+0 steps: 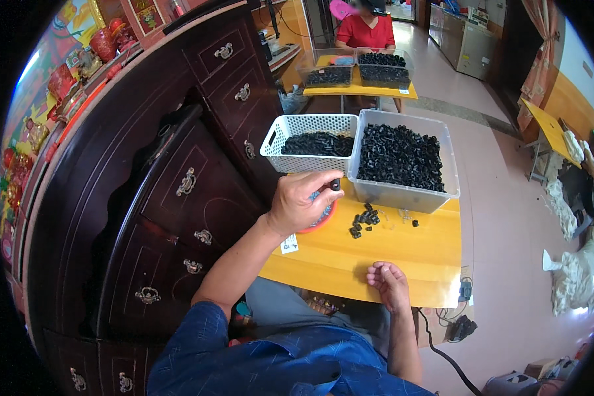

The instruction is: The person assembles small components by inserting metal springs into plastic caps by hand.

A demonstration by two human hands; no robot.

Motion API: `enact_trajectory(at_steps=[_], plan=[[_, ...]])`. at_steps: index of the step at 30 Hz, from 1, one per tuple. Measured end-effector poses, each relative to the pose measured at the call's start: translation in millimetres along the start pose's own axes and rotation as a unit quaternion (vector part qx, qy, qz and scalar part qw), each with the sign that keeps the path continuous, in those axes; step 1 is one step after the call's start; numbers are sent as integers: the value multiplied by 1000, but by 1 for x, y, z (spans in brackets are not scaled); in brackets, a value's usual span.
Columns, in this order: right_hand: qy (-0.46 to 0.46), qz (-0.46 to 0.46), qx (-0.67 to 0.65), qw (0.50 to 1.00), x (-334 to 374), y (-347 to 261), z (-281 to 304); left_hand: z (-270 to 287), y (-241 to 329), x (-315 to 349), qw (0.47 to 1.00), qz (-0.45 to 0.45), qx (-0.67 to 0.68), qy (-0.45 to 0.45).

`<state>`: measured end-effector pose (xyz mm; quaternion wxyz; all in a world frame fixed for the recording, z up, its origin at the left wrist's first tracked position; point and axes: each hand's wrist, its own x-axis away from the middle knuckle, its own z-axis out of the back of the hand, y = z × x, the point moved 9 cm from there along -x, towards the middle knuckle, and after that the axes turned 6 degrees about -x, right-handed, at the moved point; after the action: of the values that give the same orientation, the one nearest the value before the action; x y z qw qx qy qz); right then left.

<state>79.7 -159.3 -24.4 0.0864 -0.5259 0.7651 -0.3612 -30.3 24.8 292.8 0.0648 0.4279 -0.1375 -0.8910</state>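
My left hand is raised over the yellow table, thumb and fingers closed on a small black cylindrical piece. Partly hidden beneath that hand is a red-rimmed bowl of small bluish clear bits. My right hand is at the table's near edge, its fingers curled in against the thumb; whatever they hold, if anything, cannot be made out. Several loose black pieces are scattered on the table between my hands and a clear plastic bin, which is heaped with similar black pieces.
A white perforated basket of black parts stands left of the bin. Dark wooden drawers rise close on my left. Across the room a person in red sits behind another yellow table with clear bins. A black cable runs down at the right.
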Motion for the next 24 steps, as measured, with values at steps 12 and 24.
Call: enact_trajectory(at_steps=[12, 24], plan=[[-11, -2, -13, 1000, 0, 0, -2, -112, -61, 112, 841, 137, -1, -524], [12, 29, 118, 993, -1, 0, -9, -36, -151, -16, 949, 158, -215, -166]])
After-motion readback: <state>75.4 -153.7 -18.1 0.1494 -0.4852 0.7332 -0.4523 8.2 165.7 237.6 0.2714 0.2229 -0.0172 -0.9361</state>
